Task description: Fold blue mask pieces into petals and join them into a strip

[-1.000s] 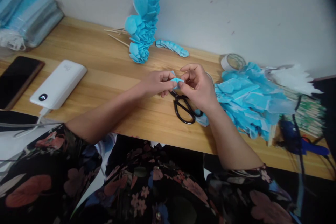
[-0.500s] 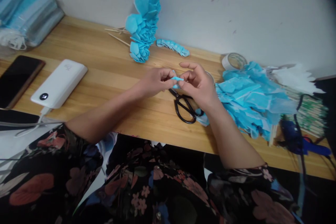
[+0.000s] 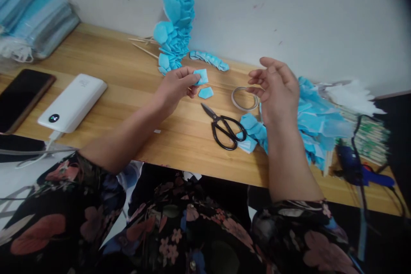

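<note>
My left hand (image 3: 175, 87) pinches a small blue folded piece (image 3: 201, 76) above the wooden table (image 3: 122, 81). A second small blue piece (image 3: 205, 92) lies on the table just below it. My right hand (image 3: 276, 90) hovers to the right with loosely curled, spread fingers and nothing in it, above a clear tape ring (image 3: 244, 99). Black scissors (image 3: 223, 127) lie between my arms. A blue flower of layered pieces (image 3: 175, 30) leans against the wall behind my left hand.
A heap of blue cut pieces (image 3: 314, 120) lies at the right, with a blue glue gun (image 3: 359, 169) beside it. A white power bank (image 3: 72, 102) and a dark phone (image 3: 21, 98) lie at the left. Stacked blue masks (image 3: 32, 8) fill the far left corner.
My hands have parted. The left hand moved up and left with one blue piece; the right hand let go and rose to the right. A second blue piece now lies on the table.
</note>
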A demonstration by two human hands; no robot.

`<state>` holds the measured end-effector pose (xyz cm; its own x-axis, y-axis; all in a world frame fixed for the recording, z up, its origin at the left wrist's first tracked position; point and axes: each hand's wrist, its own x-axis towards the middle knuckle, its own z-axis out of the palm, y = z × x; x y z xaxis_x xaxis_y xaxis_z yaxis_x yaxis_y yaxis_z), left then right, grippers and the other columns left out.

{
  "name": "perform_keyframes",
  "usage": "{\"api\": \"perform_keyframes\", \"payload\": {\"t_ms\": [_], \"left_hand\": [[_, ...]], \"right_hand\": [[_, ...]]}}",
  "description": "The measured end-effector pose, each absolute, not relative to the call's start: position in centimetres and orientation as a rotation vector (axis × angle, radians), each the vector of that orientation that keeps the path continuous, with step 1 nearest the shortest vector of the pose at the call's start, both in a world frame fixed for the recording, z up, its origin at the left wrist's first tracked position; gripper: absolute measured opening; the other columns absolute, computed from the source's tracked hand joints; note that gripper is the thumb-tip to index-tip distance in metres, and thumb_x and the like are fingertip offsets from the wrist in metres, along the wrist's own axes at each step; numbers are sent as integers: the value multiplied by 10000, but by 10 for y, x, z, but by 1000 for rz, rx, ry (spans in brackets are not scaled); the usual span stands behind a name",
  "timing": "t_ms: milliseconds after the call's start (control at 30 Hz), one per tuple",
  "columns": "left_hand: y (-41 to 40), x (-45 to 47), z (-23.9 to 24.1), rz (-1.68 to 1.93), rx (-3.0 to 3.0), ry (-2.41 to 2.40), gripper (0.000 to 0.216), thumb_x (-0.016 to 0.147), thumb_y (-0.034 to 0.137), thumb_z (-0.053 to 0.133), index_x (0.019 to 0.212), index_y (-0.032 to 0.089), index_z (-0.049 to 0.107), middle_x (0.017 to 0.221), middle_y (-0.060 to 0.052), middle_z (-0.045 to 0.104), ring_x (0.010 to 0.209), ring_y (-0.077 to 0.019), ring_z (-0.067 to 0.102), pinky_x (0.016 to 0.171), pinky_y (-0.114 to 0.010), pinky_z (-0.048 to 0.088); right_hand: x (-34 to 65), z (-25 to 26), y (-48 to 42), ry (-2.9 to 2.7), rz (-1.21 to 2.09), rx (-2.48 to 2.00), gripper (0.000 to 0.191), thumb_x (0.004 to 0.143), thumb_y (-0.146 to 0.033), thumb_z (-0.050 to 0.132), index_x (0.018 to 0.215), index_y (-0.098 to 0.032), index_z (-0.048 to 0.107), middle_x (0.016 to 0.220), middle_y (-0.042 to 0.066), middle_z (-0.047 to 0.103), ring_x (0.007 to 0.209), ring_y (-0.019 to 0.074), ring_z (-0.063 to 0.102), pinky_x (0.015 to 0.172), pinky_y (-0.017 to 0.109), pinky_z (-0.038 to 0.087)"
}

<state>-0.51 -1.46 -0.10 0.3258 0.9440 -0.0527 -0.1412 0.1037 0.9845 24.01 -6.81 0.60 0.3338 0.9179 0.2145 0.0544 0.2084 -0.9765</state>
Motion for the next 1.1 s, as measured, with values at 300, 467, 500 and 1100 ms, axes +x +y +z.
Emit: {"api": "perform_keyframes", "payload": {"t_ms": [300, 467, 500, 1100], "left_hand": [[-14, -3, -7, 935, 1161, 936, 282, 997, 83, 623, 729, 166, 586, 605, 30, 607, 518, -65, 539, 569, -202, 439], [-15, 2, -6, 927, 1156, 960, 311, 1015, 60, 609, 724, 168, 586, 591, 42, 607, 502, -62, 531, 566, -209, 431], [-15, 2, -6, 930, 1158, 959, 304, 1011, 64, 618, 727, 169, 588, 592, 42, 608, 503, -63, 530, 568, -212, 434], [-17, -4, -2, 997, 1201, 662, 210, 942, 280, 774, 871, 168, 612, 881, -30, 735, 755, -107, 690, 534, -163, 469]], "right_hand": [[256, 26, -72, -1325, 576, -1385, 238, 1001, -495, 665, 1143, -319, 738, 1040, 36, 782, 939, 211, 741, 761, 361, 641], [261, 40, -79, -1700, 425, -1587, 198, 977, -397, 672, 1057, -262, 792, 1007, 50, 816, 924, 237, 739, 797, 384, 592], [261, 39, -79, -1810, 372, -1649, 167, 959, -368, 687, 1008, -254, 799, 987, 54, 818, 910, 246, 733, 789, 385, 568], [247, 45, -77, -1672, 1045, -1356, 253, 841, -473, 830, 857, -224, 788, 730, 3, 750, 726, 168, 687, 788, 351, 584]]}}
